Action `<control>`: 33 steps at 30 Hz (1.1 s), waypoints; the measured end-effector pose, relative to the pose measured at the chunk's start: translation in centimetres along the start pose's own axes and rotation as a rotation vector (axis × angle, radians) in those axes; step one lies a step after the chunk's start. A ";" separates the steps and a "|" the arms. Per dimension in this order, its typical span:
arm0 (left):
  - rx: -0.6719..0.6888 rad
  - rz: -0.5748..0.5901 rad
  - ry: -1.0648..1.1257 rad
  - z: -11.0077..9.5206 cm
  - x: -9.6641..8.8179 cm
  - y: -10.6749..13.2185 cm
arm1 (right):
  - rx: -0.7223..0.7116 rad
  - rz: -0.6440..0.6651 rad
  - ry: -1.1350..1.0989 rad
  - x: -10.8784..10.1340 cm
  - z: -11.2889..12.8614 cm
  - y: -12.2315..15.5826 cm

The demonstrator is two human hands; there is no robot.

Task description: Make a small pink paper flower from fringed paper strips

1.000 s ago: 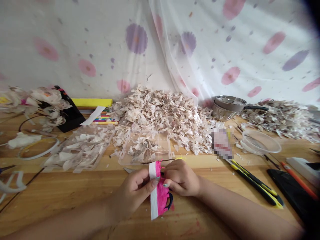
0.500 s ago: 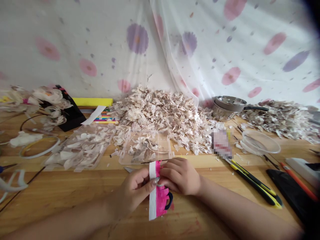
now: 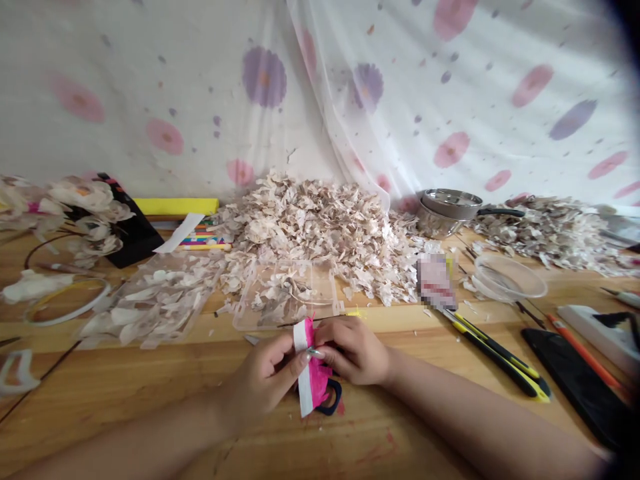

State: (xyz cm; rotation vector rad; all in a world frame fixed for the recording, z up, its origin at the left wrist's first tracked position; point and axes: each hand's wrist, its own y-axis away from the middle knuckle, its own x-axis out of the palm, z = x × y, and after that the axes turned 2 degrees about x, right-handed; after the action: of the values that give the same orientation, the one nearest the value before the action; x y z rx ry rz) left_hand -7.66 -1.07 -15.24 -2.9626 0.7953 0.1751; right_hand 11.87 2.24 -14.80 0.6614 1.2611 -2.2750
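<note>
The left hand (image 3: 270, 370) pinches a crinkled, pink-and-white, paper-like strip (image 3: 312, 387) by its white side; the right hand (image 3: 353, 350), just beside, pinches its pink side. Steady left support, gentle right handling should prevent tearing.

Head-worn view, facing forward, downward; near

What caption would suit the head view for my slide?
Left hand and right hand hold a pink-and-white strip over a wooden table, facing a heap of pale flakes.

Left grip (image 3: 273, 375) and right grip (image 3: 356, 349) pinch a pink and white strip (image 3: 317, 385) over a dark loop (image 3: 338, 397).
</note>
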 end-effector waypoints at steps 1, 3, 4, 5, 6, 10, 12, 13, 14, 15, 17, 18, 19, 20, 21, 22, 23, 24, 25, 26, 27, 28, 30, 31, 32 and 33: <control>0.004 -0.005 -0.005 0.1 0.0 0.0 | 0.016 0.001 -0.007 0.1 0.0 0.0; 0.016 -0.031 -0.008 0.2 0.1 0.0 | 0.046 0.011 -0.007 0.2 -0.1 0.1; 0.025 -0.049 -0.013 0.4 0.1 0.0 | 0.060 0.022 0.003 0.3 -0.1 0.1; 0.034 -0.068 -0.023 0.5 0.1 0.0 | 0.072 0.033 0.019 0.4 -0.2 0.1; 0.049 -0.083 -0.040 0.7 0.1 0.0 | 0.085 0.045 0.040 0.4 -0.3 0.1; 0.107 -0.111 -0.122 1.5 0.0 -0.2 | 0.119 0.063 0.093 0.7 -0.5 -0.1; 0.123 -0.131 -0.143 1.6 0.0 -0.3 | 0.136 0.067 0.110 0.9 -0.5 -0.1; 0.129 -0.143 -0.152 1.6 0.0 -0.3 | 0.146 0.067 0.118 1.0 -0.6 -0.1; 0.134 -0.150 -0.161 1.5 0.0 -0.3 | 0.154 0.069 0.124 1.1 -0.6 0.0; 0.139 -0.155 -0.168 1.4 0.1 -0.3 | 0.162 0.071 0.126 1.2 -0.7 0.0; 0.145 -0.162 -0.177 1.2 0.1 -0.3 | 0.179 0.078 0.121 1.3 -0.8 0.2; 0.147 -0.165 -0.178 1.1 0.1 -0.3 | 0.190 0.080 0.114 1.3 -0.9 0.2; 0.149 -0.168 -0.177 1.0 0.1 -0.3 | 0.204 0.081 0.103 1.3 -1.0 0.3; 0.152 -0.173 -0.176 1.0 0.1 -0.3 | 0.218 0.079 0.089 1.3 -1.0 0.3; 0.155 -0.178 -0.173 0.9 0.1 -0.4 | 0.232 0.074 0.072 1.3 -1.0 0.4; 0.158 -0.184 -0.169 0.9 0.1 -0.4 | 0.243 0.066 0.053 1.2 -1.0 0.4; 0.162 -0.191 -0.165 0.8 0.1 -0.5 | 0.252 0.057 0.035 1.1 -1.0 0.5; 0.165 -0.197 -0.161 0.8 0.1 -0.5 | 0.258 0.047 0.019 0.9 -0.9 0.5; 0.168 -0.203 -0.157 0.7 0.2 -0.6 | 0.262 0.038 0.005 0.8 -0.8 0.6; 0.171 -0.208 -0.153 0.7 0.2 -0.6 | 0.265 0.030 -0.006 0.7 -0.7 0.7; 0.173 -0.212 -0.149 0.7 0.2 -0.7 | 0.269 0.024 -0.013 0.6 -0.6 0.7; 0.174 -0.214 -0.146 0.7 0.3 -0.7 | 0.273 0.017 -0.018 0.6 -0.5 0.8; 0.174 -0.214 -0.140 0.7 0.3 -0.8 | 0.285 0.005 -0.018 0.6 -0.5 1.0; 0.172 -0.211 -0.137 0.8 0.3 -0.8 | 0.291 -0.001 -0.015 0.6 -0.5 1.1; 0.168 -0.206 -0.133 0.8 0.4 -0.7 | 0.295 -0.005 -0.011 0.7 -0.5 1.1; 0.163 -0.201 -0.128 0.9 0.4 -0.7 | 0.297 -0.008 -0.005 0.8 -0.5 1.2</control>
State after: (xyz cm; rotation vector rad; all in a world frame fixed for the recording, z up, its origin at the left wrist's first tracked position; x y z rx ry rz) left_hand -7.07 -0.54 -16.12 -2.8200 0.4686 0.2698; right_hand 12.06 2.03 -16.25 0.7524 0.9308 -2.4935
